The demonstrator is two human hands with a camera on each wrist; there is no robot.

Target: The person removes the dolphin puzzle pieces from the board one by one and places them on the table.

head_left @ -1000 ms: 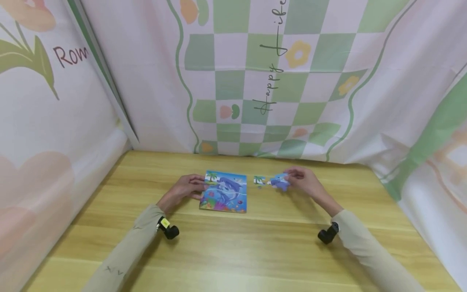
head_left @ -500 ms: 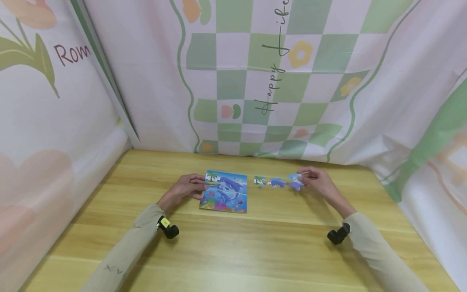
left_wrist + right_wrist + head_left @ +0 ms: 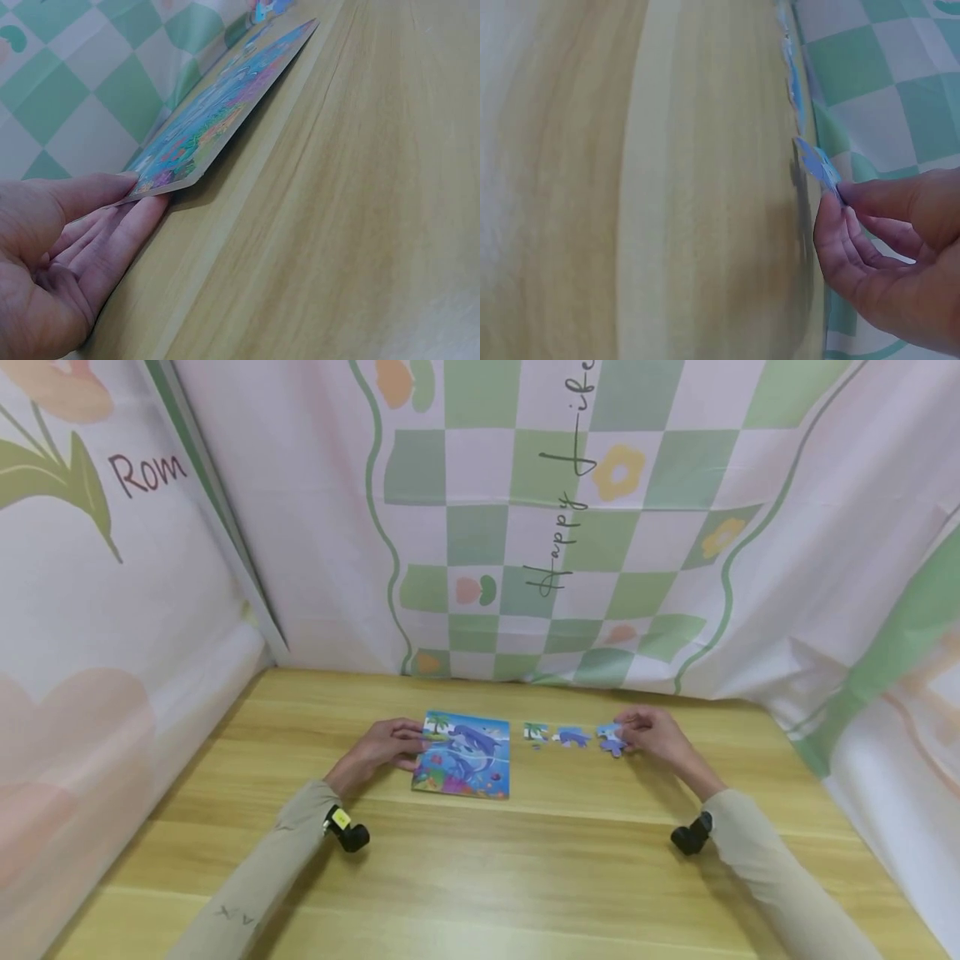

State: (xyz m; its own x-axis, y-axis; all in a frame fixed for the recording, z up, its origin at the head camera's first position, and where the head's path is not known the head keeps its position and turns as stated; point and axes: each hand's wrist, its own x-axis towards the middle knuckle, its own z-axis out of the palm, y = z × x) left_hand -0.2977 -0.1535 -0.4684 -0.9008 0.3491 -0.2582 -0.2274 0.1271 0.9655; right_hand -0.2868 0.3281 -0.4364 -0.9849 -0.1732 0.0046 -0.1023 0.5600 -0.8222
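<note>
A square dolphin picture board (image 3: 465, 756) is pinched at its left edge by my left hand (image 3: 378, 747); the left wrist view shows the thumb above and fingers beneath the board (image 3: 217, 112), its near end lifted off the table. My right hand (image 3: 652, 735) pinches a blue puzzle piece (image 3: 611, 742) between thumb and fingertips. In the right wrist view this piece (image 3: 819, 163) is tilted, one end at the table. Left of it lie a purple-blue piece (image 3: 573, 737) and a palm-tree piece (image 3: 535, 732).
The wooden table (image 3: 480, 877) meets a checked curtain (image 3: 547, 527) just behind the pieces. Another printed curtain (image 3: 135, 610) stands along the left side. Dark cameras are strapped at both wrists.
My right hand has moved right with its piece, away from the purple-blue piece, then lowered it slightly. My left hand keeps its pinch on the board.
</note>
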